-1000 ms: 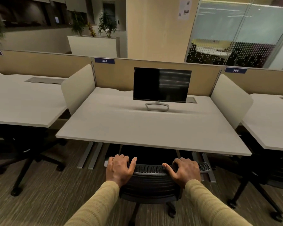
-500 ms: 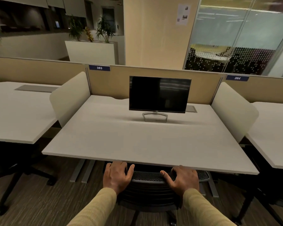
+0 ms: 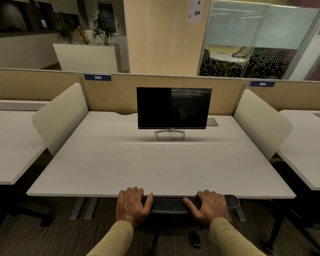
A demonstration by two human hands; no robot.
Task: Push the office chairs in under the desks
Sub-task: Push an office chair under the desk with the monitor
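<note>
A black mesh-backed office chair (image 3: 171,206) stands right in front of me, the top of its backrest up against the front edge of the white desk (image 3: 155,163) labelled 383. My left hand (image 3: 132,205) grips the left end of the backrest top, fingers curled over it. My right hand (image 3: 209,206) grips the right part of the same top edge. The seat is hidden under the desk; one caster (image 3: 195,241) shows on the carpet below.
A black monitor (image 3: 174,108) stands at the desk's back. Beige side screens (image 3: 63,119) (image 3: 260,122) separate it from neighbouring desks (image 3: 9,141) (image 3: 307,145). Dark chair legs (image 3: 277,235) show under the right desk. Desk legs (image 3: 83,207) stand left of the chair.
I have stepped forward and the chair has rolled in under the desk; its backrest now meets the desk's front edge. Both hands keep their grip on the backrest.
</note>
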